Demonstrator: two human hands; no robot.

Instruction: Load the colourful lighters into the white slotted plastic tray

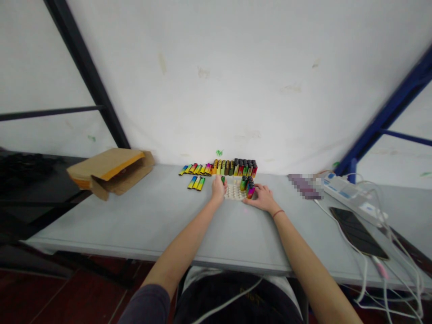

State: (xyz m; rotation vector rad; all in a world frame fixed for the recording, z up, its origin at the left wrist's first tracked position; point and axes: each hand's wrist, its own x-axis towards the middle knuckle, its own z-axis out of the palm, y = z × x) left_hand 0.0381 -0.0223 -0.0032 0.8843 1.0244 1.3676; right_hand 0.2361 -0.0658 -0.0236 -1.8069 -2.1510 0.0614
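A pale tray with round holes (233,192) lies on the table between my hands. Several colourful lighters (250,188) stand upright at its right end. My left hand (218,188) is closed at the tray's left edge, around a small green lighter (223,179) whose top shows. My right hand (263,197) has its fingers spread, thumb and fingertips beside the standing lighters at the tray's right side. Behind the tray stand upright rows of yellow lighters (222,167) and dark-topped lighters (245,167).
Lighters lie flat in a row (195,169) at the back left, with a few more (196,183) in front. An open cardboard box (111,168) sits far left. A power strip (354,198), a phone (358,232), a pixelated object (305,186) and white cables occupy the right.
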